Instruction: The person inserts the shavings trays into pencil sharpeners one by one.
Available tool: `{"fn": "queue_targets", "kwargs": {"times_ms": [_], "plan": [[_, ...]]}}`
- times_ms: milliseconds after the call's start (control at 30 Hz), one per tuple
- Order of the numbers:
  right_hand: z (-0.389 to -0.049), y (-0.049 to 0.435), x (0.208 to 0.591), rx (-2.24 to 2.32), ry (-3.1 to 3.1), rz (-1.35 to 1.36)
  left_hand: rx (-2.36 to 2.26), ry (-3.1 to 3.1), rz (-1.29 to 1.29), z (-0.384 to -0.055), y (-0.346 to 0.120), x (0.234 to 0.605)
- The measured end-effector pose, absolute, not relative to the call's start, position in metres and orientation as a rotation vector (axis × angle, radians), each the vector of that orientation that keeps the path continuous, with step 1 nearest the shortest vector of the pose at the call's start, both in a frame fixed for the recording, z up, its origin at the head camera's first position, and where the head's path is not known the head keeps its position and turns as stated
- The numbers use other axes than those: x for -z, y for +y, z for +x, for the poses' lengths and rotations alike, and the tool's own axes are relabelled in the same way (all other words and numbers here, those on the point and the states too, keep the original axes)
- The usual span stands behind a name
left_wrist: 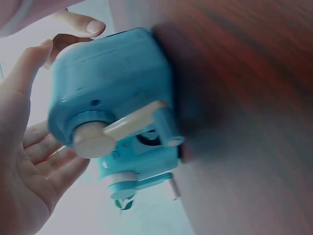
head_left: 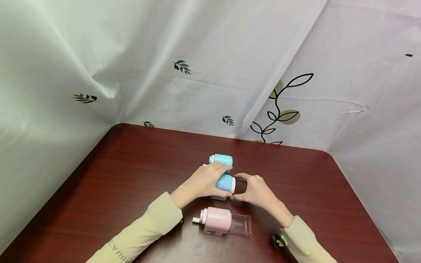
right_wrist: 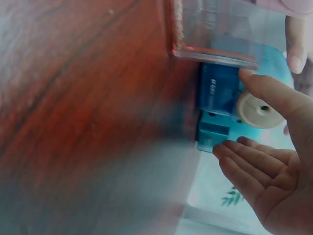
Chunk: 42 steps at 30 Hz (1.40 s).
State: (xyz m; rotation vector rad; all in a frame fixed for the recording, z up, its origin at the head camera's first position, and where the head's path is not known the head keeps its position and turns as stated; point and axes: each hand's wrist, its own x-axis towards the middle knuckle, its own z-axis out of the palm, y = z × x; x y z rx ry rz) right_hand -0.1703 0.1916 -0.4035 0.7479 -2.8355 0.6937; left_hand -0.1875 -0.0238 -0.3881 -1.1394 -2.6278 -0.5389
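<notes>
A blue crank pencil sharpener [head_left: 225, 182] stands mid-table, its cream crank handle [left_wrist: 134, 122] facing the left wrist camera. My left hand [head_left: 205, 180] grips its body from above, thumb on the near side and fingers on the far side. At its other end, my right hand [head_left: 258, 191] spreads thumb and fingers around the pale round front knob [right_wrist: 258, 110]; the thumb tip lies close to the body, and contact is hard to tell. Just behind stands a lighter turquoise sharpener [head_left: 223, 159]. Closer to me is a pink sharpener [head_left: 217, 220] with its clear drawer [head_left: 241, 225] pulled out.
The dark red wooden table [head_left: 138, 164] has rounded far corners. White curtains [head_left: 148, 73] with leaf prints hang along its back and sides. A small black object [head_left: 277, 241] sits at my right sleeve cuff.
</notes>
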Motion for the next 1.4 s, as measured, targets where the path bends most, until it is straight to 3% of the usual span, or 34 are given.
{"fn": "queue_targets", "kwargs": {"times_ms": [533,1400], "plan": [[-0.141,0.214,0.382,-0.64,-2.726,0.661,0.624,-2.51,-1.113,-0.158,-0.033,0.36],[-0.088,0.222,0.399,-0.541,-2.837,0.707,0.531,-2.366,-1.231,-0.116,-0.048,0.37]]}}
